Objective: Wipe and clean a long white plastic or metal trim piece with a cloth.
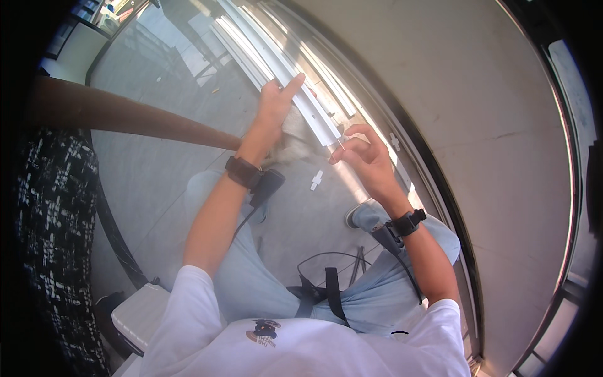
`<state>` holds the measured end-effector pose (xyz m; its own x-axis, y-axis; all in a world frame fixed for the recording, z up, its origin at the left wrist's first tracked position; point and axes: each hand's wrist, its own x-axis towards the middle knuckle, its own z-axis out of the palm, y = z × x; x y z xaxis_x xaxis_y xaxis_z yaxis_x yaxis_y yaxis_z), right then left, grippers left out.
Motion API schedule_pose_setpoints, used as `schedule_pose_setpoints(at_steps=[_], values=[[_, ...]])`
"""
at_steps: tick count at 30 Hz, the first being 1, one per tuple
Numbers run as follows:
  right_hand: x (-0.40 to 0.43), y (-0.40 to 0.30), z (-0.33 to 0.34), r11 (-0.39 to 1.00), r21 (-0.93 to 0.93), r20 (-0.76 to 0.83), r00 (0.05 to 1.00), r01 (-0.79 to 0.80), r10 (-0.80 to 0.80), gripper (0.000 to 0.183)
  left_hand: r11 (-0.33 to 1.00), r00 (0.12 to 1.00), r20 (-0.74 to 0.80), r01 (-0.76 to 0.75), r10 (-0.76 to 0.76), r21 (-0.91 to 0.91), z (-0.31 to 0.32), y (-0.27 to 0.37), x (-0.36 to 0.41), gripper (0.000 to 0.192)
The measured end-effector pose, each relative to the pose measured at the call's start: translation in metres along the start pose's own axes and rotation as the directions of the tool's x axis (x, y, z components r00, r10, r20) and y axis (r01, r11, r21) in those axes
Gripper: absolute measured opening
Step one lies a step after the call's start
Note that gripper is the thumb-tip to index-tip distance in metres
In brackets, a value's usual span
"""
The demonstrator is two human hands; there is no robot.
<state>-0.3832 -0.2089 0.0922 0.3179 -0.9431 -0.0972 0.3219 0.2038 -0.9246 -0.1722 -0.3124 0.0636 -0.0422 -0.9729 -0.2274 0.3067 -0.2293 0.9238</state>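
Observation:
My left hand (273, 110) grips a long white channel rail (322, 127), with the thumb laid across its top. The rail slants from the upper middle down to its near end in front of me. At that end, my right hand (372, 160) pinches a small thin piece (341, 145) between thumb and fingers. The piece is too small to name, and whether it touches the rail I cannot tell. Below the rail end, a small white connector (316, 180) lies on the grey floor. A similar white connector (395, 141) sits to the right of my right hand.
More white rails (235, 54) lie beyond my left hand, with another strip (337, 89) near the wall (513, 188). A brown pole (141, 113) reaches in from the left, beside a person's patterned garment (59, 235). A white box-like object (141, 311) is at lower left.

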Motion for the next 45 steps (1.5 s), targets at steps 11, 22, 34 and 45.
schedule_pose_setpoints(at_steps=[11,22,34,45], values=[[0.007,0.016,0.005,0.968,-0.25,-0.097,0.995,0.011,-0.037,0.037,0.998,1.0,0.01,0.022,-0.022,-0.05,0.002,-0.002,-0.003,0.036],[0.011,0.025,-0.006,0.971,-0.228,-0.054,0.997,-0.073,0.063,0.044,0.996,0.996,-0.048,0.073,-0.07,0.052,0.005,-0.019,0.0,0.033],[0.003,0.037,-0.016,0.952,0.089,-0.019,0.955,-0.292,0.295,0.033,0.978,0.996,0.004,-0.09,0.091,0.189,0.03,-0.063,-0.016,0.035],[-0.002,0.059,-0.028,0.962,0.169,-0.119,0.964,-0.215,0.236,0.026,0.881,0.982,0.141,0.046,-0.127,0.472,0.036,-0.079,-0.019,0.046]])
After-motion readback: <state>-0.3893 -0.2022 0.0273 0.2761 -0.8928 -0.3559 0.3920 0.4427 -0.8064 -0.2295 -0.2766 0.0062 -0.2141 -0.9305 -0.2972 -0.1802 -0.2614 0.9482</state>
